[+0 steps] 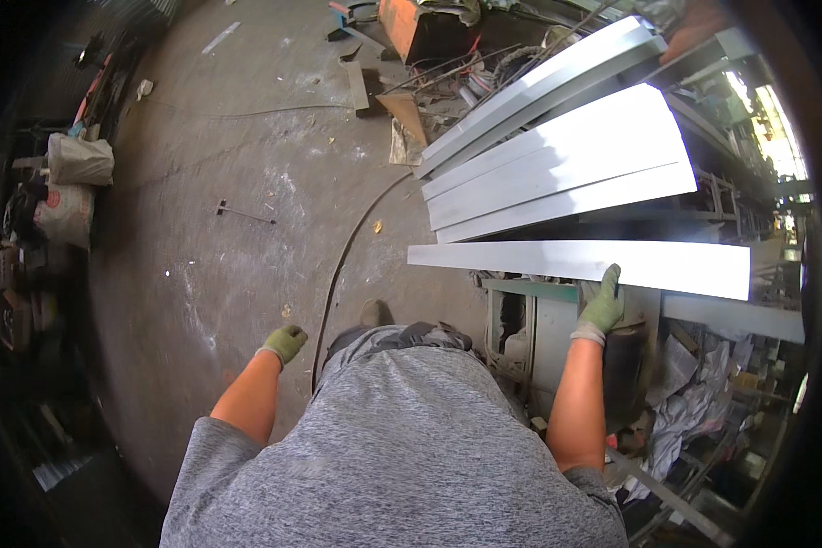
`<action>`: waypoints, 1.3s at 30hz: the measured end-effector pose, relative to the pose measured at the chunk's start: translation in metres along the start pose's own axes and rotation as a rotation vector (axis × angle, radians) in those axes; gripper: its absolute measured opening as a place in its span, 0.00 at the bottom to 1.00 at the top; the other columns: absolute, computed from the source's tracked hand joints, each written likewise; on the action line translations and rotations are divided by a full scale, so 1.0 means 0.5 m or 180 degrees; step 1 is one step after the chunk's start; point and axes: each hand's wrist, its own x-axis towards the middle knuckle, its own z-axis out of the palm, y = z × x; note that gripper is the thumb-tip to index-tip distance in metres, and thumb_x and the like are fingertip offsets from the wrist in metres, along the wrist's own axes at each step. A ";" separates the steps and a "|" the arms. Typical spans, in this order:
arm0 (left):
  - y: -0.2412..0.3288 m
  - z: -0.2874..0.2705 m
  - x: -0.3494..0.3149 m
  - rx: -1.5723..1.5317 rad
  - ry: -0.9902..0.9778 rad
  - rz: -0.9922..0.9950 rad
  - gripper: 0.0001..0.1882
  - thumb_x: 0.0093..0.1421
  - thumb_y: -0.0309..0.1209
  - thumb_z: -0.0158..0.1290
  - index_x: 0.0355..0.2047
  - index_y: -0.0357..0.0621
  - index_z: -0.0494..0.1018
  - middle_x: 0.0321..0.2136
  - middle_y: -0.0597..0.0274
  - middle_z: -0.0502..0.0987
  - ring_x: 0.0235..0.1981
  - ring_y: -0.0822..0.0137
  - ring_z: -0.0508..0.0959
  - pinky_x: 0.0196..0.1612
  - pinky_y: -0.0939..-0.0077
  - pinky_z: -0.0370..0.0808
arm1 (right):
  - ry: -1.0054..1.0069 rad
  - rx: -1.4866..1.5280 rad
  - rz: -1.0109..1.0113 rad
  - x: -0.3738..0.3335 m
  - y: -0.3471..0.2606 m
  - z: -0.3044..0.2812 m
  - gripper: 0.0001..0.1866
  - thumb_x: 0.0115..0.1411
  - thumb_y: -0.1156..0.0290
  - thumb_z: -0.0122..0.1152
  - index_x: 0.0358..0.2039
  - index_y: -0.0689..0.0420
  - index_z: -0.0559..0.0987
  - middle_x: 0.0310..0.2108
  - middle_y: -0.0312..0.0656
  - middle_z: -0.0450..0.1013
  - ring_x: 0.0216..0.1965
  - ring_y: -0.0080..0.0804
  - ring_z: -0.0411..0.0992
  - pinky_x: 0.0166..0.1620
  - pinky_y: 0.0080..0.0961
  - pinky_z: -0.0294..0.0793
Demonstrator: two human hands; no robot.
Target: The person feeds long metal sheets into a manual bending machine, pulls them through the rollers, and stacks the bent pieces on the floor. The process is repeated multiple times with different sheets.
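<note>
My right hand (599, 309), in a green glove with a pale cuff, grips the near edge of a long, narrow pale metal strip (502, 257), its fingertips over the top face. The strip lies crosswise at my right, above a green-edged metal cabinet or machine. Beyond it rests a wider bent metal sheet (557, 164) with lengthwise folds, and past that a long folded metal channel (530, 91). My left hand (285, 342), gloved in green too, hangs low over the floor at my left. Its fingers are curled in, and nothing shows in them.
A dark hose or cable (340, 269) curves over the concrete floor close to my feet. Farther out lies a thin T-shaped rod (247, 215). Sacks (80, 160) stand along the left side. Scrap and an orange box (400, 27) crowd the far side; crumpled plastic (694, 402) lies at right.
</note>
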 end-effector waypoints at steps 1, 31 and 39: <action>0.004 -0.011 0.011 -0.0170 0.0146 0.0012 0.27 0.75 0.49 0.60 0.63 0.42 0.84 0.57 0.45 0.89 0.59 0.49 0.88 0.63 0.56 0.81 | 0.0011 0.0028 0.0077 0.013 0.013 0.017 0.32 0.74 0.54 0.76 0.70 0.60 0.79 0.70 0.45 0.77 0.65 0.44 0.79 0.58 0.43 0.90; 0.411 0.051 -0.108 -0.1016 0.0737 -0.0665 0.23 0.73 0.42 0.62 0.61 0.41 0.86 0.48 0.51 0.92 0.50 0.58 0.89 0.57 0.63 0.83 | -0.0510 -0.1812 -0.0234 0.460 0.283 0.172 0.28 0.76 0.48 0.69 0.64 0.58 0.86 0.60 0.55 0.86 0.59 0.51 0.84 0.62 0.45 0.81; 0.403 0.066 -0.046 -0.1290 0.0662 -0.0475 0.21 0.73 0.41 0.66 0.60 0.41 0.86 0.52 0.54 0.91 0.53 0.61 0.88 0.60 0.63 0.82 | -0.0973 -0.3775 0.0149 0.537 0.211 0.167 0.40 0.76 0.32 0.47 0.47 0.59 0.91 0.51 0.68 0.84 0.55 0.71 0.82 0.58 0.63 0.81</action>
